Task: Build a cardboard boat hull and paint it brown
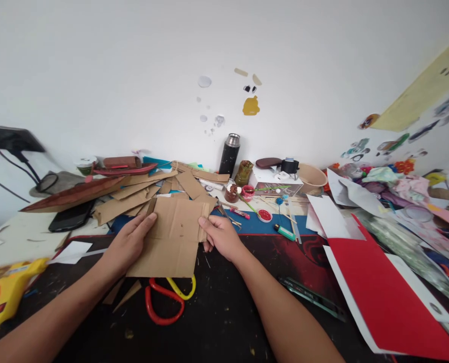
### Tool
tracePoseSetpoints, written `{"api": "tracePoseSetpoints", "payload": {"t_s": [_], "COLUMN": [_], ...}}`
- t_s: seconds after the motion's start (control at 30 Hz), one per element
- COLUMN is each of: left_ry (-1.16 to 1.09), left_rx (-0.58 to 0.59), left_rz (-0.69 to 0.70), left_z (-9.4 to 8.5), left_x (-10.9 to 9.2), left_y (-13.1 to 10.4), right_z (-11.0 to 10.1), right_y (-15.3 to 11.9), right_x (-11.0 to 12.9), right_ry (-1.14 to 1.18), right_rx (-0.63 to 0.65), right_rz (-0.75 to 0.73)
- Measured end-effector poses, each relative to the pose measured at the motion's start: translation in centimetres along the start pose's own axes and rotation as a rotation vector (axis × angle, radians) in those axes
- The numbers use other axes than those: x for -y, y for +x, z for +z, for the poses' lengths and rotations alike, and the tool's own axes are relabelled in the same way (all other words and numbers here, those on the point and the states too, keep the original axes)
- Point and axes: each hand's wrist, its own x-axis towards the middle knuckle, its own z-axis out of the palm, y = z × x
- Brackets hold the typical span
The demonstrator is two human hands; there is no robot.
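Note:
A creased piece of brown cardboard is held up over the dark mat. My left hand grips its left edge, thumb on the front face and the other fingers hidden behind it. On the right edge my right hand pinches the cardboard near a folded strip. Below the piece lie scissors with red and yellow handles, their blades hidden under the cardboard. Small cardboard scraps rest beside them.
Behind my hands is a pile of cardboard strips, with a black thermos beyond. A yellow glue gun lies at left, red paper at right. A green lighter, a box cutter and a paint lid also lie about.

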Motion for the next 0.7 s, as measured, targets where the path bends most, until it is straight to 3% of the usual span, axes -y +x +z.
{"api": "tracePoseSetpoints", "payload": {"t_s": [0.43, 0.7], "left_ry": [0.008, -0.132], "left_rx": [-0.088, -0.145], "left_rz": [0.033, -0.068], "left_z": [0.1, 0.7], "left_x": [0.8, 1.2], "left_y": [0.4, 0.6], "right_z": [-0.1, -0.2], "right_y": [0.4, 0.7], "right_x": [-0.2, -0.6], "right_ry": [-0.040, -0.015], "right_rx": [-0.019, -0.018], "right_rz": [-0.014, -0.031]}}
